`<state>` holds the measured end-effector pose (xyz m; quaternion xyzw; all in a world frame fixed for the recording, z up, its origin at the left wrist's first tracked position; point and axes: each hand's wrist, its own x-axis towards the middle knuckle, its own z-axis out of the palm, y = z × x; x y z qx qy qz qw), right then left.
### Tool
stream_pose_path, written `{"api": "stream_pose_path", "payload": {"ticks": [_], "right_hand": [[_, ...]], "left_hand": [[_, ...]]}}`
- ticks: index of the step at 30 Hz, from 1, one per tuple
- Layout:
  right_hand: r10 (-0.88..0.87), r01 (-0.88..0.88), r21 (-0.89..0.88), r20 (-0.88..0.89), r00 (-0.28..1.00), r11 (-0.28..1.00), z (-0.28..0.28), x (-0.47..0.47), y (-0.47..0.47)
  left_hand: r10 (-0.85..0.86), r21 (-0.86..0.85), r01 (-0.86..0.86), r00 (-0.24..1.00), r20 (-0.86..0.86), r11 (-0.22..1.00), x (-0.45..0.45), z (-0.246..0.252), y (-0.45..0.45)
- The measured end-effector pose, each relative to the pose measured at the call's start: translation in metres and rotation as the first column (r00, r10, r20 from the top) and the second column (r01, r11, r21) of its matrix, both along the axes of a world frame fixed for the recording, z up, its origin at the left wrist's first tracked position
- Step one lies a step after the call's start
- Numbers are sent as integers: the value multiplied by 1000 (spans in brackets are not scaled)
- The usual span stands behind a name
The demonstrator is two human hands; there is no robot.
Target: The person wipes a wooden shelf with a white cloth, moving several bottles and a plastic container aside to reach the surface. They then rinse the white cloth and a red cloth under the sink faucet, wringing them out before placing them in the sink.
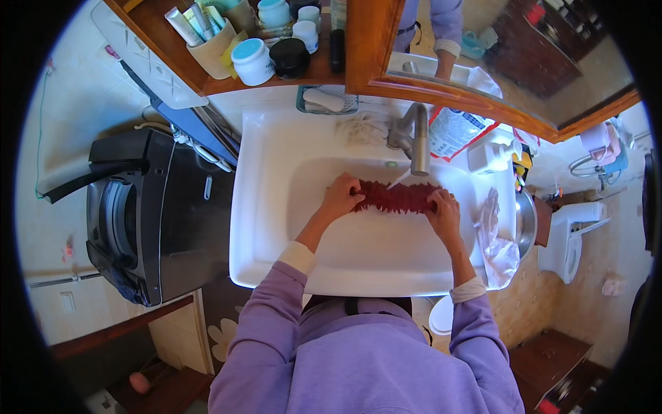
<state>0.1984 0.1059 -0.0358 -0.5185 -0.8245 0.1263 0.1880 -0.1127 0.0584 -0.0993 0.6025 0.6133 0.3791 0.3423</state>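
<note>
A dark red, shaggy fabric piece stretches between my two hands inside a white washbasin. My left hand pinches its left end, and my right hand grips its right end. The fringed lower edge hangs down towards the basin floor. Just behind the fabric, the metal faucet reaches out over the basin. A thin pale streak below the spout meets the fabric; whether it is running water I cannot tell.
A soap dish and a crumpled cloth lie on the back ledge. To the right are a pump bottle, a printed bag and a pale wet-looking cloth. A wooden mirror cabinet overhangs the basin. A black washing machine stands left.
</note>
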Motion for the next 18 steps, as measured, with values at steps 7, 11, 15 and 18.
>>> {"api": "stream_pose_path", "payload": {"ticks": [7,11,15,18], "right_hand": [[146,-127,-329,33,989,936,-26,37,-40],[-197,95,-602,-105,975,793,-64,54,-21],[-266,250,-106,-182,947,963,-81,7,6],[-73,74,-68,23,997,995,-95,-43,-30]], "left_hand": [[-277,-265,217,937,-213,939,4,29,-40],[148,-67,-185,917,-369,980,2,-4,-42],[217,-20,-266,824,-524,964,39,-42,-29],[9,-80,-78,766,-643,994,85,-40,-42]]}}
